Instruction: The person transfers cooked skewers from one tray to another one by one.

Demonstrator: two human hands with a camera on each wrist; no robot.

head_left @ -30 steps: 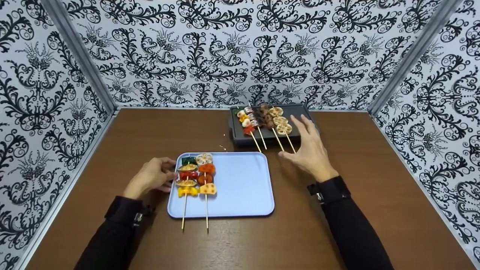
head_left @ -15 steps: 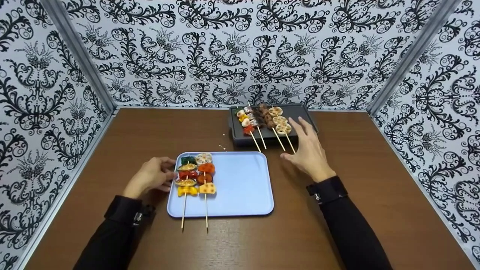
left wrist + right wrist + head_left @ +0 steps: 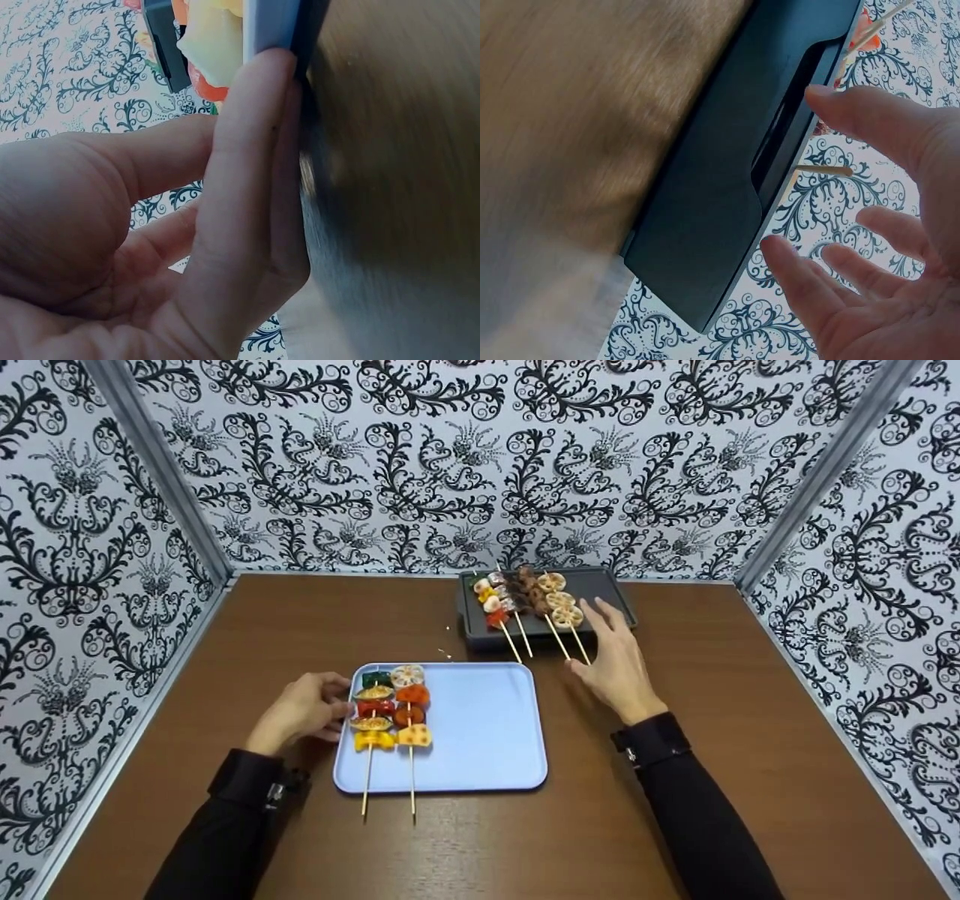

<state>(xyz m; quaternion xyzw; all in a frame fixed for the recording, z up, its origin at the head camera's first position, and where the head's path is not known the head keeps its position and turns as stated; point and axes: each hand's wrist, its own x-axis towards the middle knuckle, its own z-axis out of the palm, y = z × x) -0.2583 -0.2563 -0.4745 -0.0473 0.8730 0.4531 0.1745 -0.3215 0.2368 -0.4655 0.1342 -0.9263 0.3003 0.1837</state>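
Observation:
On the brown table lies a pale blue tray [image 3: 480,735], bearing two vegetable skewers: one with yellow, red and green pieces [image 3: 375,709], the other with lotus root and orange pieces [image 3: 411,716]. My left hand [image 3: 304,709] rests at the tray's left edge; in the left wrist view a finger [image 3: 251,112] touches the rim. My right hand [image 3: 619,667] is over the front right of a dark griddle [image 3: 596,581], thumb and fingers spread apart around the stick end of a lotus root skewer [image 3: 561,600]. In the right wrist view a stick [image 3: 825,170] shows in that gap.
Left of the lotus root on the griddle lie a brown meat skewer [image 3: 531,589], a dark and silvery skewer [image 3: 511,596] and a mixed vegetable skewer [image 3: 491,604]. Their sticks overhang the front edge. Patterned walls [image 3: 450,472] enclose the table's back and sides.
My right hand has shifted slightly, and its thumb and fingers are a little closer together near the lotus root stick. The left hand and tray stay put.

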